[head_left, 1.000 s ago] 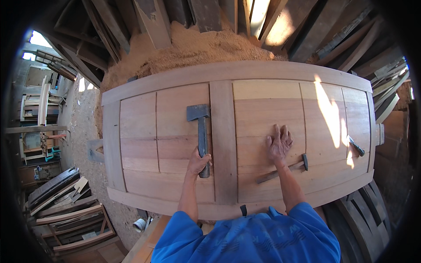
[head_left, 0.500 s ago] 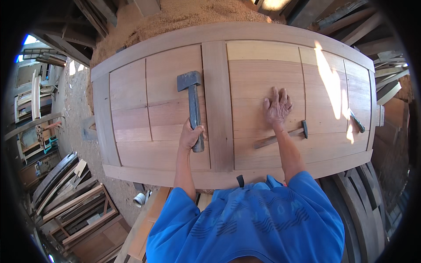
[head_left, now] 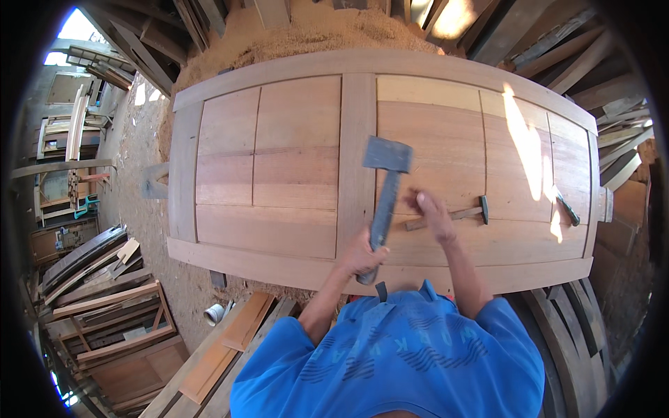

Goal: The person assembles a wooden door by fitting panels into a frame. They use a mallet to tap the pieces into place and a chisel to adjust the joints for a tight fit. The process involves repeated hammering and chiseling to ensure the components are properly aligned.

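Note:
My left hand [head_left: 362, 253] is wrapped round the lower handle of a large dark mallet [head_left: 388, 155], its blocky head pointing away from me. The mallet is held over the middle upright of a big wooden panelled door [head_left: 358, 104] that lies flat in front of me. My right hand [head_left: 436, 217] is raised just right of the mallet, holding nothing, its fingers apart and a little blurred. Below and beside it, a small hammer [head_left: 483, 210] with a wooden handle rests on the door. Farther right lies a thin tool with a dark green handle [head_left: 568, 210].
Sawdust [head_left: 293, 45] covers the ground beyond the door. Stacked frames and boards [head_left: 115, 317] stand at the lower left, near a white cup-like container [head_left: 214, 315]. Planks [head_left: 226, 348] lie close on my left, and timber [head_left: 575, 49] leans at the upper right.
My left hand has brought the mallet rightward and nearer to me. My right hand has lifted off the door panel and drawn back toward the mallet. The small hammer stays put.

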Demonstrator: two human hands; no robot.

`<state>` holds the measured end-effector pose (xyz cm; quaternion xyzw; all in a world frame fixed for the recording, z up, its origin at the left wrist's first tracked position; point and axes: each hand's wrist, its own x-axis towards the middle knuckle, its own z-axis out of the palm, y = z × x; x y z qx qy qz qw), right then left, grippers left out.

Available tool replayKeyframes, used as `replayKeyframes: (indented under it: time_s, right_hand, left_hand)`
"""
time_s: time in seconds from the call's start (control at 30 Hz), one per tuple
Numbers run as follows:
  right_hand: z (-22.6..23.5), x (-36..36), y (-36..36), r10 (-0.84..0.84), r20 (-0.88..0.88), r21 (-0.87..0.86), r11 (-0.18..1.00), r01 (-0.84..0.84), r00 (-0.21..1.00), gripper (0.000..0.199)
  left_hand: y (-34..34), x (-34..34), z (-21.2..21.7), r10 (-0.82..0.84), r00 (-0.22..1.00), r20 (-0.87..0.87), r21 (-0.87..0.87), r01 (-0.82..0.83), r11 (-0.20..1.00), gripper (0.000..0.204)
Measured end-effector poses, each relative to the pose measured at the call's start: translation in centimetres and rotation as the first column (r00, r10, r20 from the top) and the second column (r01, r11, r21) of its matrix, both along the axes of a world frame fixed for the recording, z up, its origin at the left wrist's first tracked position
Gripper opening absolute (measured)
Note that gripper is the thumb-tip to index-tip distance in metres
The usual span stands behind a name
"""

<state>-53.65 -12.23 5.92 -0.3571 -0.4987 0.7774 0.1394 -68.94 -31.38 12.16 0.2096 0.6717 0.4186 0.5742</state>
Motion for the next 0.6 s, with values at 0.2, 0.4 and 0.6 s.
replayKeyframes:
  time_s: [0.2,0.4,0.6]
  right_hand:
    - [3.6,2.3,-2.8,-0.514,0.044,-0.395,0.779,0.487,0.857,0.024]
    - [3.4,13.5,1.2,-0.575,0.147,-0.03,0.81,0.585,0.805,0.022]
    - [-0.2,28.8,3.9,-0.655,0.145,0.098,0.755,0.648,0.741,0.025]
  left_hand:
    - [2.5,6.3,1.5,-0.401,0.9,-0.169,0.006,0.408,0.913,0.06]
    - [-1.5,9.3,-6.2,-0.3,0.771,-0.562,-0.163,0.252,0.954,0.073]
    - [-6.6,13.8,-5.2,-0.655,0.362,-0.664,-0.525,0.398,0.752,0.094]
